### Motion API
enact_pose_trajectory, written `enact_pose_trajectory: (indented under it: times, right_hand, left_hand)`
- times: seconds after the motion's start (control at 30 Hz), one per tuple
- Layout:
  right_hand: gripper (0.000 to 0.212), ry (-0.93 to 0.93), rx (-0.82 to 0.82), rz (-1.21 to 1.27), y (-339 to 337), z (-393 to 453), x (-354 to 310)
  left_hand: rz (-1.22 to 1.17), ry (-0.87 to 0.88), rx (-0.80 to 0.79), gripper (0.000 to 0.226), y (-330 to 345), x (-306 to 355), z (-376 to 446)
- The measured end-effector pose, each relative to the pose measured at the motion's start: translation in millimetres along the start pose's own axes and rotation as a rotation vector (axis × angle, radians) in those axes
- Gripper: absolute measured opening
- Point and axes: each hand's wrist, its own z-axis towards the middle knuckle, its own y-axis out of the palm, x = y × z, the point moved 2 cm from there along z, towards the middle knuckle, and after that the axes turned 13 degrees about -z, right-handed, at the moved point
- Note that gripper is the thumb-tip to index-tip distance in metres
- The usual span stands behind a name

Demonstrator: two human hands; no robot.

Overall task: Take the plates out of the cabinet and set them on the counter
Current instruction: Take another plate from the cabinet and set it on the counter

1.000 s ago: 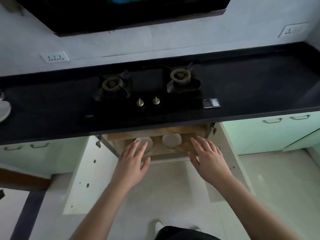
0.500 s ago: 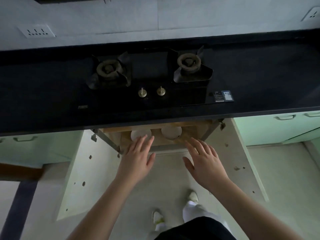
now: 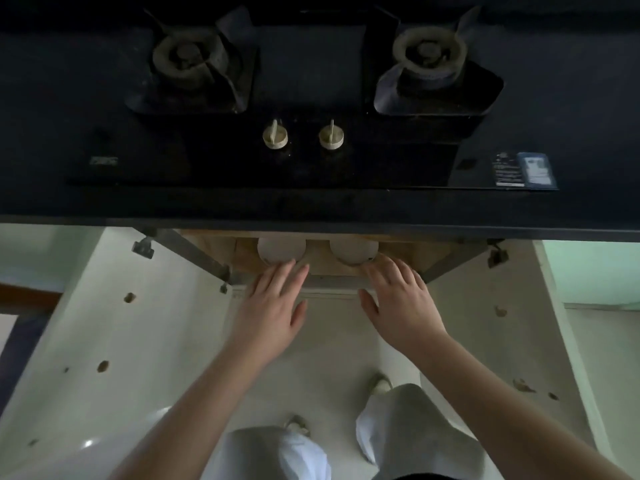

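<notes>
Plates (image 3: 281,250) sit in the cabinet (image 3: 429,252), both hands' straight fingers (image 3: 277,275) nearly touching.

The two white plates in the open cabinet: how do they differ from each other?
The left plate sits before the left hand, whose fingertips reach its near edge; the right plate sits before the right hand, whose fingertips reach that plate's near edge. The left plate shows slightly more of itself below the counter. Both are round, white and partly hidden by the counter edge.
</notes>
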Motion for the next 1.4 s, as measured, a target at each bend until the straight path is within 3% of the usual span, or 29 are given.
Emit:
enact_pose_trajectory:
  times: [0.37,0.6,0.8,1.03,1.4]
  right_hand:
    - [0.056,0.016,0.039,-0.074,123,117,23]
    - [0.053,0.02,0.131,-0.169,181,165,34]
    - [0.048,0.026,0.248,-0.15,208,181,44]
    - [0.046,0.076,0.42,-0.224,226,191,40]
    - [0.053,0.06,0.422,-0.207,232,190,46]
  left_hand:
    - [0.132,-0.018,0.024,0.074,131,-58,125]
    - [0.15,0.01,0.094,0.062,179,-104,162]
    - [0.119,0.167,0.263,0.055,198,-117,173]
    - [0.138,0.149,0.362,0.05,208,-116,180]
    - [0.11,0.112,0.311,0.052,199,-110,176]
